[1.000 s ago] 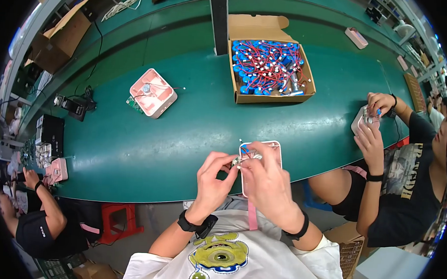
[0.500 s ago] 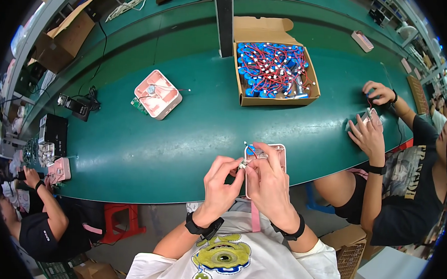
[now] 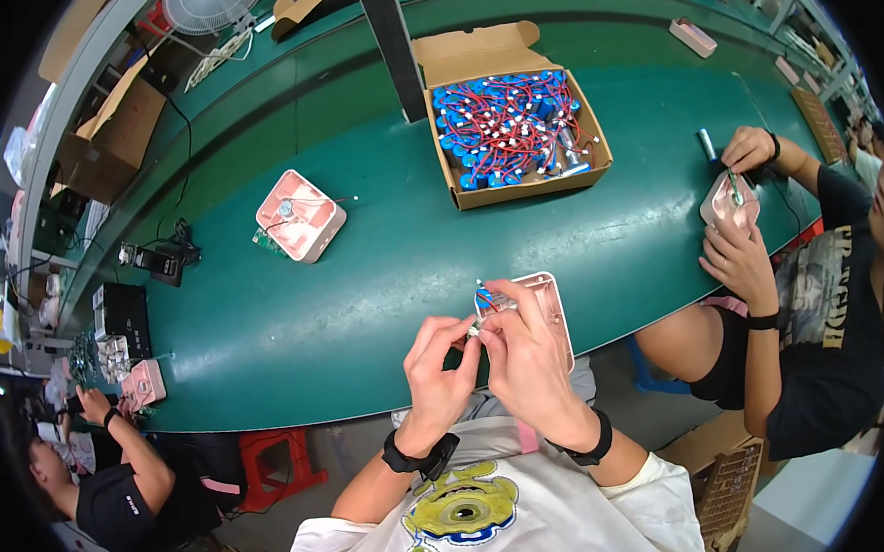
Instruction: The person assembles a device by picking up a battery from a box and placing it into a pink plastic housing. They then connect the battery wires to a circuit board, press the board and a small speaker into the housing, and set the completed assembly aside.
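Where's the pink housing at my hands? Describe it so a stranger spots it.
On the green table, find the open carton of blue cylinders. Below it in view, at the near edge, sits the pink housing. Unlike other pink housings, it is partly covered by your right hand.

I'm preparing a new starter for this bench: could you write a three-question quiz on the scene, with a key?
1. True or false: the cardboard box has its lid closed.

2. The pink shell next to the green circuit board sits where, relative to the box? A) left B) right C) inside

3. What do the fingers of the wearer's left hand and right hand meet on?

Key: 1. False; the lid stands open. 2. A. 3. A small pale part, too small to identify.
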### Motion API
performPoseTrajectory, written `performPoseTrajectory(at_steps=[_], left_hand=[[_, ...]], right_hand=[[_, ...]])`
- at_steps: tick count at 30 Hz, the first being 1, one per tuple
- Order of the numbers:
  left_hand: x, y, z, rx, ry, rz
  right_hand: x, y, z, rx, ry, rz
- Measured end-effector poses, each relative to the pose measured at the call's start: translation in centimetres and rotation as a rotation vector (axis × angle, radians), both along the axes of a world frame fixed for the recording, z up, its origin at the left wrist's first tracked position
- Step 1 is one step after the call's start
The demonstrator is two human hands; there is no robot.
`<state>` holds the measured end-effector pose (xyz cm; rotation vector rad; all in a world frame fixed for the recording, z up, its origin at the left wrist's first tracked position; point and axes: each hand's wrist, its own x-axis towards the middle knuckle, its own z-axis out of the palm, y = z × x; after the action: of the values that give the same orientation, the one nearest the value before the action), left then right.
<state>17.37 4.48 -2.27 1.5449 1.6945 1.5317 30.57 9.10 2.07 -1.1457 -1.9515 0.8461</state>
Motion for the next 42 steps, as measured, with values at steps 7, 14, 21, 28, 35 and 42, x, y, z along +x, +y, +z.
performPoseTrajectory(at_steps=[7,14,21,28,35,42], left_hand=[[0.9,0.1,1.0,0.019,0.074,0.049],[1.3,1.0,1.5,0.029,0.170,0.014],[-0.1,1.1,2.0,-0.256,-0.250,-0.071],[-1.7,0.4,5.5,-0.371,-0.376,-0.309],[-12.3,3.3,6.2,-0.047,0.615,0.186],[-15.2,5.2,3.0,-0.142,0.545,0.253]], right_hand=[[-0.7,-0.9,-0.9,0.126,0.024,-0.105],[-0.1,-0.3,-1.2,0.194,0.045,-0.114],[2.6,-1.3,0.7,0.211,-0.052,-0.022],[5.7,-2.1,-1.9,0.308,-0.522,-0.009],[10.7,3.0,0.2,0.433,-0.492,-0.269],[10.8,-0.9,-0.5,0.381,-0.095,-0.128]])
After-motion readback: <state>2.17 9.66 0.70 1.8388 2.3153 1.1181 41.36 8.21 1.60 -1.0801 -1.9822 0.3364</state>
